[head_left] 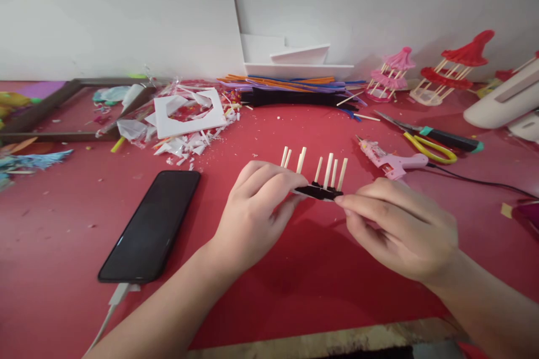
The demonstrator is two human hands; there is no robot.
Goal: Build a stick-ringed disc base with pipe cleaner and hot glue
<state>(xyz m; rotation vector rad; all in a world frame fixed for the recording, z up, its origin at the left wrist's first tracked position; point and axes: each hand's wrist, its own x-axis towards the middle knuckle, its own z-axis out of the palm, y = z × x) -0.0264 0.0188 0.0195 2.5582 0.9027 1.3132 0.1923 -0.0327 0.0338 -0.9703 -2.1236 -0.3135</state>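
Between my two hands is a small craft base with a white underside and fuzzy black trim along its edge. Several short pale wooden sticks stand upright from it. My left hand is closed on the base's left side, its fingers covering that end. At the right edge, the thumb and fingertips of my right hand pinch the black trim. The base is held above the red table. Beyond my right hand lies a pink hot glue gun with its nozzle pointing away to the left.
A black phone with a white cable lies left. Scissors rest behind the glue gun. Two stick-and-fuzz pagodas, one pink, one red, stand at back right. Colored pipe cleaners, a cut foam frame and scraps lie behind.
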